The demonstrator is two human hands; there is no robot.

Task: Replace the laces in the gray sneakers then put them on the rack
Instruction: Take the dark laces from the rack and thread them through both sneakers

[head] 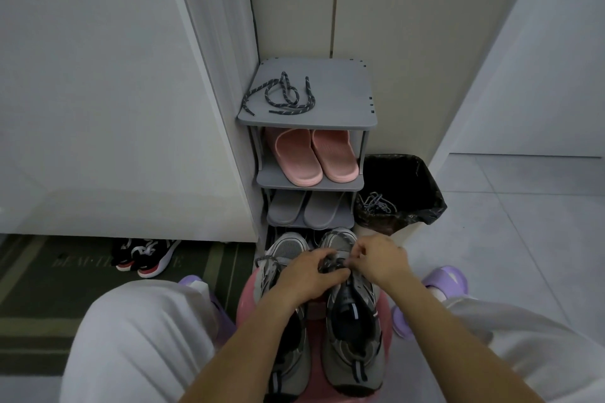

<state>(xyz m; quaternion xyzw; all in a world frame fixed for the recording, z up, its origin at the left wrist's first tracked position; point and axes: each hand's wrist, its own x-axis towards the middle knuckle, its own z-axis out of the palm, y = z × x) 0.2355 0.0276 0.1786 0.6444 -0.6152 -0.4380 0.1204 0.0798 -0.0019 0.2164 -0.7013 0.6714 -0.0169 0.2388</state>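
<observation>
Lace (340, 236) is pinched above the gray sneaker (355, 337) by left fingers (335, 275) and right fingers (361, 250).

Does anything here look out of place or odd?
A loose dark speckled shoelace lies tangled on the top shelf of the grey shoe rack, where shoes belong. Pale laces sit in the black-lined bin, and black-and-red sneakers lie jumbled under the white cabinet's edge.

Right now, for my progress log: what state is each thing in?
Right sneaker: on pink stool, being laced.
Left sneaker: beside it, partly hidden.
Left hand: grips right sneaker's lace.
Right hand: pinches that lace.
Spare lace: loose on rack top.
Bin: open, laces inside.
</observation>
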